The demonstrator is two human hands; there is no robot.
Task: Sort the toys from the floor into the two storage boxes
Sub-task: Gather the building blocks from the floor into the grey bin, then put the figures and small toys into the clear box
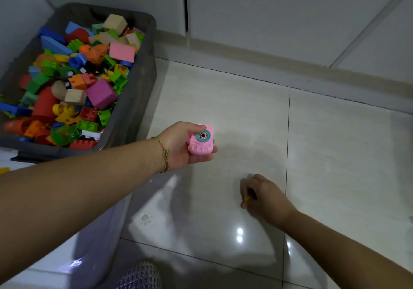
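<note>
My left hand grips a pink toy camera, lens lettering too small to read; my right hand pinches a yellow piece.

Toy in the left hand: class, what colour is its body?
Pink toy, with a teal ring; head view shows it.

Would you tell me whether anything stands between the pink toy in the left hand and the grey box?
Nothing visible does. The left hand holds the pink toy over floor right of the grey box, which is open-topped and full of blocks; only its side wall lies between. The right hand, gripping a yellow piece, is clear.
</note>
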